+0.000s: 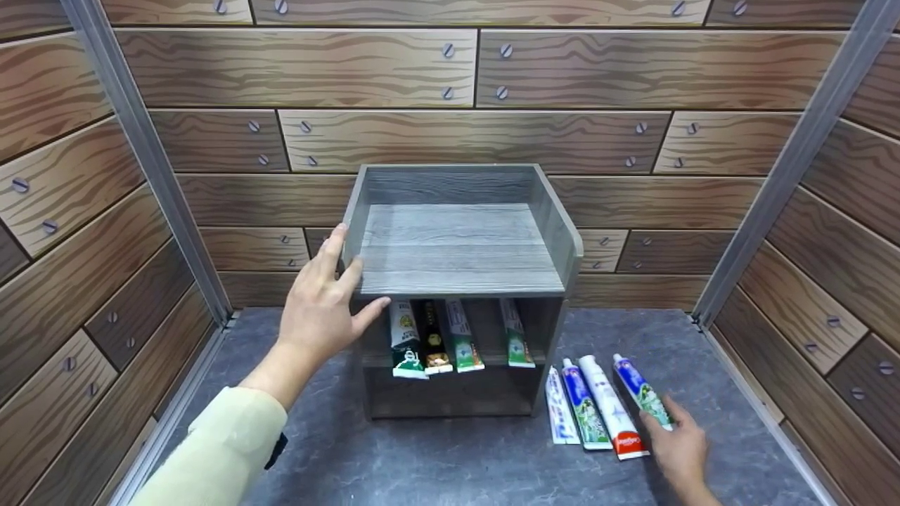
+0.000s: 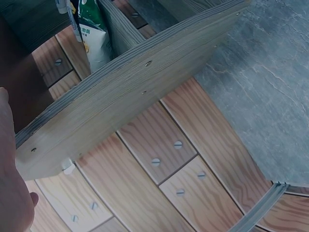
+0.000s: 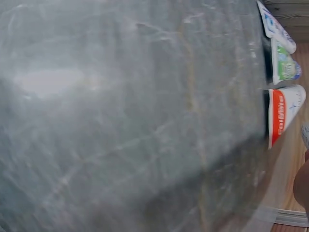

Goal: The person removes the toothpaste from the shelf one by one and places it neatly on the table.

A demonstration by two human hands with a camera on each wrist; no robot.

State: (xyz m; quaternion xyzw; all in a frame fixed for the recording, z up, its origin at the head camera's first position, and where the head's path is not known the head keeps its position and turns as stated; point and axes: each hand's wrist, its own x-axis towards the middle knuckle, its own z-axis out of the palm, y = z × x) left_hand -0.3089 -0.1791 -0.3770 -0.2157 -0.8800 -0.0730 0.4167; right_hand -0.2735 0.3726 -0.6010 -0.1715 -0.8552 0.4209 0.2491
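My left hand rests on the left side of a small grey wooden shelf, fingers spread, the thumb across its front edge. At the right, my right hand pinches the near end of a blue and green toothpaste tube. Left of it lie a white and red Colgate tube, another blue and green tube and a white tube. On the middle shelf sit a green and white tube, a black tube and two white and green tubes.
The shelf stands on a grey marbled floor against wood-patterned walls. Its top tray has raised sides. Metal strips run along the wall corners. In the left wrist view, the shelf's side panel crosses the frame.
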